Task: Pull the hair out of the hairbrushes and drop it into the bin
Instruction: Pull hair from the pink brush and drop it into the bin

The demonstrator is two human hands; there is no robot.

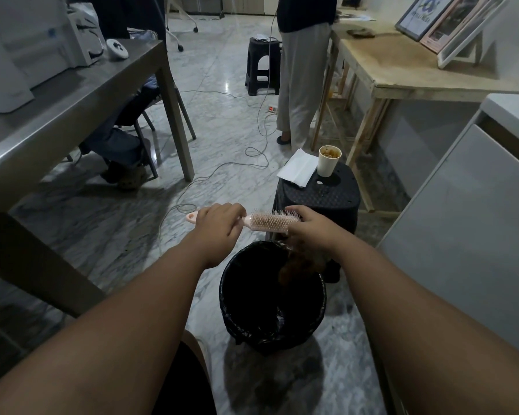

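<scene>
Left hand grip closed on pink plastic hairbrush; right hand pinches brown hair clump over black-lined bin. Bristles look nearly clean; drop pending.

My pink hairbrush lies level across the middle of the frame, bristles up, just above the bin. A brown clump of hair hangs over the rim of the black-lined bin, which stands on the floor, lower centre.
</scene>
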